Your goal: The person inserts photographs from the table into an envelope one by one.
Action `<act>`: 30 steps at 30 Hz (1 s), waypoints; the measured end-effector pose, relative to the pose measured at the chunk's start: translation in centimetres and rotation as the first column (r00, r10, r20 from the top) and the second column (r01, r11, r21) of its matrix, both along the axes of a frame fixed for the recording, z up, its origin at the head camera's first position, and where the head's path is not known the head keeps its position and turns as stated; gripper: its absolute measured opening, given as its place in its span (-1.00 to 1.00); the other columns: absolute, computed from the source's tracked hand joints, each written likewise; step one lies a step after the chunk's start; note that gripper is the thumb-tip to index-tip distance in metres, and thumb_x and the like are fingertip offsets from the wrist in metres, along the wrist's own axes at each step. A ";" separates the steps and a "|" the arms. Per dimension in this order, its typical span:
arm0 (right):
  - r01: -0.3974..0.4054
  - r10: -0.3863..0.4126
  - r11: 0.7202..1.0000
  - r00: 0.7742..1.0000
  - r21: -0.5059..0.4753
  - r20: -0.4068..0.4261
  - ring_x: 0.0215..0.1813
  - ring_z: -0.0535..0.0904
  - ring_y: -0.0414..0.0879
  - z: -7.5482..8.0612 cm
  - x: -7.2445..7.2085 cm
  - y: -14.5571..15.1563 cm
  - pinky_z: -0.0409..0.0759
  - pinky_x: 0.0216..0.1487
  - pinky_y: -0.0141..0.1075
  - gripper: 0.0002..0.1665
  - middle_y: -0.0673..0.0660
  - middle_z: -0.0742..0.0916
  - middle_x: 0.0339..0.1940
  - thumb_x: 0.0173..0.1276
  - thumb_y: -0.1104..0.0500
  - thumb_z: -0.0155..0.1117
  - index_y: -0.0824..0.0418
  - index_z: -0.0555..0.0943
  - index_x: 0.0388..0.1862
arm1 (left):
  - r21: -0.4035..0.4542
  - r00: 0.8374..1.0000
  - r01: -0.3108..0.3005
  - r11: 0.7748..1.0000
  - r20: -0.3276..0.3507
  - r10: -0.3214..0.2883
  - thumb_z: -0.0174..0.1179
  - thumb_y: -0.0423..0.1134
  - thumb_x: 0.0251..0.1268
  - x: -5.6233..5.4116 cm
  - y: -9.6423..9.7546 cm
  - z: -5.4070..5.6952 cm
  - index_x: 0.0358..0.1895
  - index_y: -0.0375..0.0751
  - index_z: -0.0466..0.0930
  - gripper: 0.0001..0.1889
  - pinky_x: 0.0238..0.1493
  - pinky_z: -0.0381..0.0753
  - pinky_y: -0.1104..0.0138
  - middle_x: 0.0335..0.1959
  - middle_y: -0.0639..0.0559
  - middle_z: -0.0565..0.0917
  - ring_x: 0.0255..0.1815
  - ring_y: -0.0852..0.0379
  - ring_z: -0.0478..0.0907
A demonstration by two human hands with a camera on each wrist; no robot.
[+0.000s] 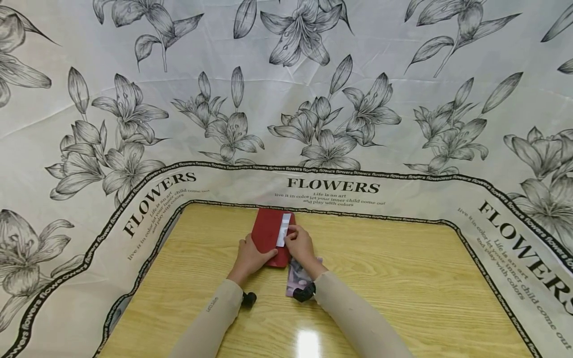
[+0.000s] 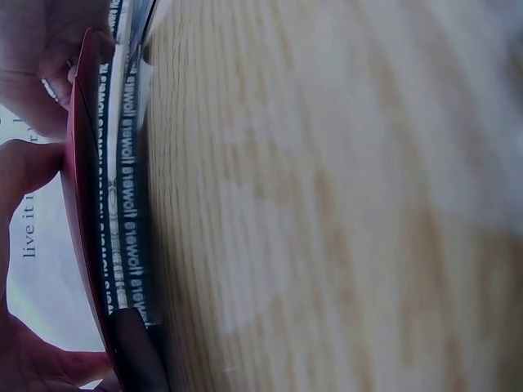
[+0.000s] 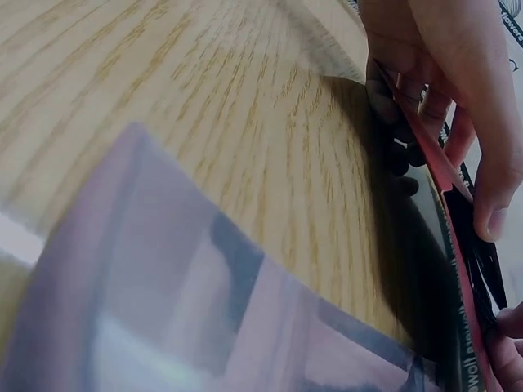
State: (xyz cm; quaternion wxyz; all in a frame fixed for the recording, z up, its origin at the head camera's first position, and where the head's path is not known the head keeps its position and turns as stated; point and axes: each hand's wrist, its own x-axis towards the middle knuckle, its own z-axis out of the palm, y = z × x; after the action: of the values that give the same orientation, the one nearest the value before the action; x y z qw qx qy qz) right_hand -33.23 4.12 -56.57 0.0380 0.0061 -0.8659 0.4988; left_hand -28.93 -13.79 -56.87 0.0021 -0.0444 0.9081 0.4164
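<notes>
A flat red envelope (image 1: 267, 229) is tilted up off the tabletop. My left hand (image 1: 251, 257) holds it by the lower left, thumb on the front face and fingers behind. A narrow white-and-grey strip (image 1: 283, 231) lies along the envelope's right side. My right hand (image 1: 301, 244) pinches at that strip by the envelope's right edge. In the right wrist view the fingertips (image 3: 508, 347) meet the red edge, beside a shiny dark strip. A purple printed banknote (image 1: 296, 278) rests on the table beneath my right wrist, partly hidden by it.
The wood-grain table (image 1: 394, 283) spreads out on both sides of my arms. A white cloth with printed flowers (image 1: 331, 119) hangs behind and around the table's edges. Black wrist devices (image 1: 304, 292) sit under my wrists, close to the tabletop.
</notes>
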 end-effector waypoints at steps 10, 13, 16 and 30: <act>0.049 -0.047 0.991 0.999 0.125 -0.021 -0.34 0.60 -0.13 0.3 -0.1 -0.8 0.60 0.00 -0.06 -0.62 0.00 0.76 -0.37 0.40 0.26 0.44 0.25 0.76 0.18 | 0.006 1.000 0.000 1.000 -0.002 0.000 0.52 0.18 0.24 0.1 0.0 -0.1 0.60 -0.49 0.13 0.12 0.24 0.58 -0.14 0.31 -0.43 0.41 0.21 -0.26 0.46; 0.044 -0.040 0.990 0.999 0.135 -0.030 -0.31 0.63 -0.10 0.3 -0.1 -1.0 0.56 0.14 0.03 -0.62 0.00 0.77 -0.37 0.38 0.26 0.43 0.25 0.76 0.17 | 0.009 1.000 0.002 1.000 -0.005 -0.002 0.52 0.18 0.24 0.0 0.0 -0.2 0.60 -0.50 0.12 0.12 0.23 0.59 -0.15 0.31 -0.45 0.40 0.21 -0.27 0.46; 0.039 -0.035 0.989 0.999 0.141 -0.030 -0.28 0.65 -0.07 0.3 -0.2 -1.1 0.51 0.22 0.06 -0.62 0.00 0.78 -0.37 0.38 0.26 0.41 0.26 0.77 0.17 | 0.008 1.000 0.004 1.000 -0.009 -0.004 0.52 0.18 0.24 0.0 0.0 -0.2 0.59 -0.51 0.12 0.12 0.22 0.59 -0.16 0.31 -0.45 0.40 0.21 -0.28 0.46; 0.018 -0.018 0.991 1.000 0.134 0.002 -0.21 0.70 0.03 0.4 -0.5 -1.6 0.37 0.29 0.15 -0.60 0.06 0.80 -0.35 0.41 0.27 0.44 0.30 0.74 0.21 | 0.001 1.000 0.004 1.000 -0.014 -0.004 0.52 0.17 0.24 -0.1 0.0 -0.1 0.59 -0.53 0.12 0.12 0.24 0.58 -0.16 0.32 -0.47 0.40 0.23 -0.31 0.45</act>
State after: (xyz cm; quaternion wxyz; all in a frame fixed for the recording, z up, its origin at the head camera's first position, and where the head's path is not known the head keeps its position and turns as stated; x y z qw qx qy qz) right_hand -33.72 2.56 -56.20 0.0408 0.0001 -0.8974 0.4393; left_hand -28.99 -13.77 -56.99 -0.0036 -0.0397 0.9079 0.4172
